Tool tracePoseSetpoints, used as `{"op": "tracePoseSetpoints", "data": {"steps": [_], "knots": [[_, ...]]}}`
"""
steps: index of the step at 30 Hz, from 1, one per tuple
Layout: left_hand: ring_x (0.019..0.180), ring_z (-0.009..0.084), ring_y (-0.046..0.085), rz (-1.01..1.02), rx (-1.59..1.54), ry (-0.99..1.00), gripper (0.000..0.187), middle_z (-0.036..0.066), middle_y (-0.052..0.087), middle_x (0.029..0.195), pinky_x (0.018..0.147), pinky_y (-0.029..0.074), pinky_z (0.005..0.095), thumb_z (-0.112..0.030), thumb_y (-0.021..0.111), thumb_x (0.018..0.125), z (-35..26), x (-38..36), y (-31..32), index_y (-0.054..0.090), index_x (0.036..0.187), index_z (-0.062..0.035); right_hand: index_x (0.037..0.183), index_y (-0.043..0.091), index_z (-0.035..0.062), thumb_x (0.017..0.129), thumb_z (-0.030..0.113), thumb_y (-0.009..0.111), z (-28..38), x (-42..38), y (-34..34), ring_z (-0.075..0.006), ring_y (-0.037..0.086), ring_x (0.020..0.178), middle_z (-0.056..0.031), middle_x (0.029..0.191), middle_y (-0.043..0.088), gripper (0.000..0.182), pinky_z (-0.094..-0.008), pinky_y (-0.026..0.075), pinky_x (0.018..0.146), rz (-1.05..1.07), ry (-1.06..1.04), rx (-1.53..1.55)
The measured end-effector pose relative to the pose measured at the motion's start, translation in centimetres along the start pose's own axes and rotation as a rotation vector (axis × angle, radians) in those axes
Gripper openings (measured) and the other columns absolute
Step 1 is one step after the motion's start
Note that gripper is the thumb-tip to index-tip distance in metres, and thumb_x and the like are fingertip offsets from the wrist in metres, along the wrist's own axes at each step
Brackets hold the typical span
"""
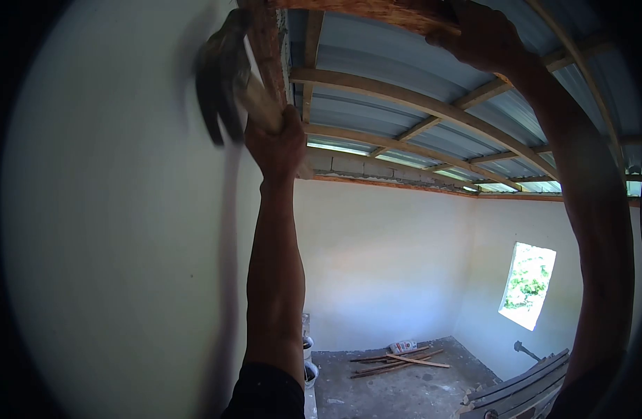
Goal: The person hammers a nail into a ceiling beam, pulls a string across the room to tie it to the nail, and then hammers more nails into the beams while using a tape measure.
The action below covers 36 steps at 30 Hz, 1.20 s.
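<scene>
My left hand (pixel 278 145) is raised beside the wall and closed around the handle of a claw hammer (pixel 262 105). The hammer's dark head is up by the wall, claw pointing down, and looks slightly blurred. Overhead, my right hand (pixel 485 38) grips a reddish-brown wooden beam (pixel 377 12) near the top of the view. The beam's left end meets an upright-looking wooden strip (pixel 266 52) along the top of the wall, close to the hammer. Part of the right hand's fingers is hidden behind the beam.
Wooden rafters (pixel 398 98) carry a metal roof (pixel 377 52) above. A pale wall (pixel 125 209) stands close on the left. Wooden strips (pixel 398 363) and a white container (pixel 403 346) lie on the floor below. Buckets (pixel 309 373) stand by the wall; planks (pixel 523 384) are at lower right.
</scene>
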<state>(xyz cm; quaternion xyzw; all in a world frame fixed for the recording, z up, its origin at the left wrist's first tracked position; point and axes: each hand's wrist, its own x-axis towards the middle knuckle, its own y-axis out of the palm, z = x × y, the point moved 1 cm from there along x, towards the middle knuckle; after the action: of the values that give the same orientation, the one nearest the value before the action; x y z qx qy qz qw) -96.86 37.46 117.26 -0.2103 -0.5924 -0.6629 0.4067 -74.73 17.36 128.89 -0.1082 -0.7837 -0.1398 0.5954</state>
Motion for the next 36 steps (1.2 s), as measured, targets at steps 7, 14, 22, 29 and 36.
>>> {"op": "tracePoseSetpoints", "data": {"steps": [7,14,22,29,36], "knots": [[0.054,0.0144,0.057,-0.006,-0.002,0.153,0.012,0.007,0.058,0.064,0.053,0.047,0.0308,-0.003,0.061,0.076,0.5,2.5,0.9,0.051,0.070,-0.0006,0.112,0.050,-0.0043,0.077,0.051,0.063,0.0,-0.6,-0.8,-0.0359,0.059,0.096,-0.0221,0.102,0.061,0.067,-0.0440,0.046,0.086,-0.042,0.008,0.036],[0.054,0.0113,0.055,0.017,0.151,0.078,0.013,0.006,0.056,0.063,0.050,0.045,0.0284,-0.003,0.062,0.075,3.8,-3.7,-1.7,0.050,0.074,-0.0020,0.112,0.050,-0.0044,0.077,0.051,0.062,0.1,-0.3,-0.4,-0.0358,0.060,0.095,-0.0209,0.100,0.062,0.066,-0.0438,0.047,0.085,0.002,0.006,-0.008],[0.064,0.0166,0.058,-0.035,0.008,0.361,0.026,0.007,0.057,0.073,0.058,0.049,0.0313,-0.001,0.062,0.078,6.1,3.9,2.4,0.046,0.098,-0.0038,0.115,0.049,-0.0041,0.078,0.052,0.061,0.1,-1.0,0.0,-0.0352,0.060,0.095,-0.0213,0.101,0.061,0.068,-0.0438,0.046,0.085,-0.084,-0.021,-0.009],[0.062,0.0158,0.059,0.062,0.111,0.382,0.014,0.010,0.057,0.070,0.059,0.049,0.0306,-0.002,0.060,0.079,1.7,-0.3,1.6,0.048,0.087,-0.0011,0.114,0.049,-0.0038,0.078,0.054,0.060,0.4,-0.7,-1.1,-0.0344,0.061,0.095,-0.0213,0.100,0.062,0.069,-0.0430,0.048,0.084,0.065,0.033,-0.018],[0.070,0.0263,0.064,0.062,0.334,0.204,0.026,0.015,0.062,0.079,0.064,0.051,0.0347,-0.009,0.063,0.074,5.0,3.5,3.1,0.056,0.094,0.0046,0.115,0.048,-0.0038,0.079,0.055,0.059,0.5,-1.4,-1.3,-0.0352,0.059,0.099,-0.0212,0.104,0.060,0.070,-0.0440,0.045,0.088,0.053,0.021,0.025]]}}
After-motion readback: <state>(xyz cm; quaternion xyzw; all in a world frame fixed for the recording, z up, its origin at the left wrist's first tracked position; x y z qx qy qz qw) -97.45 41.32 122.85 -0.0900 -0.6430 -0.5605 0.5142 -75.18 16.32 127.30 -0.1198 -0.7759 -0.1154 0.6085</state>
